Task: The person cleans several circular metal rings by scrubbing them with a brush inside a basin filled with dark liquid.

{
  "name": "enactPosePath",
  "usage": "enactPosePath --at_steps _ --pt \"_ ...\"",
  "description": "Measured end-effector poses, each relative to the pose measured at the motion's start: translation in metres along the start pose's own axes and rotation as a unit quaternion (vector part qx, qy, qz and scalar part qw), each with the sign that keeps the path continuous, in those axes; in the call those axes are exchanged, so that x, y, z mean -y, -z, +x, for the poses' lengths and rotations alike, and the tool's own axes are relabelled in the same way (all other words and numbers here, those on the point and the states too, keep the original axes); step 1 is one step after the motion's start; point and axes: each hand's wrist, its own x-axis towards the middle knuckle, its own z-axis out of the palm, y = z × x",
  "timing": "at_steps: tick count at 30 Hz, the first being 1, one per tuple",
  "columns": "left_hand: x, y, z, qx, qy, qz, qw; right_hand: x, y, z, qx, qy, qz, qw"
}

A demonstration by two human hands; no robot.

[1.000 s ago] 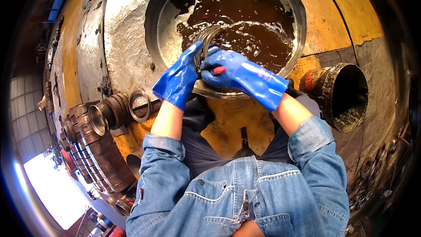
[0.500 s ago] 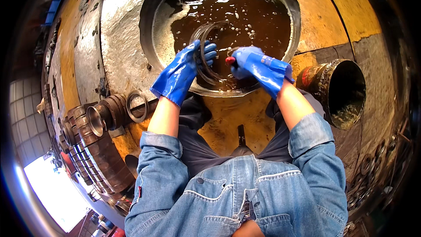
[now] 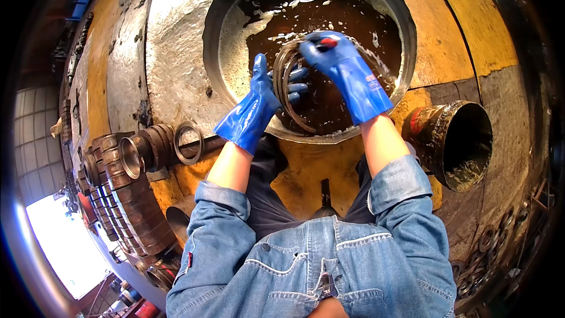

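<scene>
My left hand (image 3: 254, 103), in a wet blue rubber glove, holds a brownish metal ring (image 3: 281, 85) upright over the liquid. The thumb points up on the near side, and the fingers reach through the ring; it may be more than one ring together. My right hand (image 3: 341, 65), also blue-gloved, is closed at the ring's upper edge around a tool with a red end (image 3: 328, 42). The rest of that tool is hidden and blurred. Both hands are above a round metal basin (image 3: 214, 41) of dark brown, foamy liquid (image 3: 329, 12).
Several metal rings (image 3: 188, 142) stand in a row at the left, beside stacked ring-shaped parts (image 3: 138, 206). A dirty cylindrical can (image 3: 432, 135) lies on its side at the right, its mouth open. More rings (image 3: 487, 238) lie at the lower right. Worn plates cover the floor.
My right hand has moved up, from low beside the ring to its upper edge. The ring has been raised and turned slightly, and liquid splashes at the right.
</scene>
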Motion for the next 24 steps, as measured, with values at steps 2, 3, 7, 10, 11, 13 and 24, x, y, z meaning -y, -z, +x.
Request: enactPosePath --at_steps 2,3,7,10,11,13,24 --pt "0.004 0.0 0.008 -0.101 -0.02 0.038 0.994 -0.019 0.007 0.008 -0.025 -0.077 0.183 0.98" --pt "0.005 0.001 0.006 -0.115 -0.03 0.053 0.991 -0.017 0.015 0.012 0.018 -0.041 0.025 0.999" --pt "0.019 -0.021 0.008 -0.166 -0.099 0.027 0.981 0.011 0.003 -0.014 0.228 0.047 0.115 0.966" --pt "0.026 -0.022 -0.001 -0.177 -0.154 0.143 0.961 0.03 0.003 -0.021 0.143 0.024 -0.017 0.989" --pt "0.027 -0.033 0.007 -0.178 -0.132 0.136 0.966 0.001 0.006 -0.005 0.085 0.013 0.077 0.993" --pt "0.022 -0.031 0.011 -0.188 -0.09 0.135 0.969 -0.023 0.018 0.012 0.009 -0.054 0.093 0.994" --pt "0.032 -0.04 0.005 -0.183 -0.144 0.206 0.95 0.011 0.013 -0.009 -0.014 -0.113 0.04 0.993"
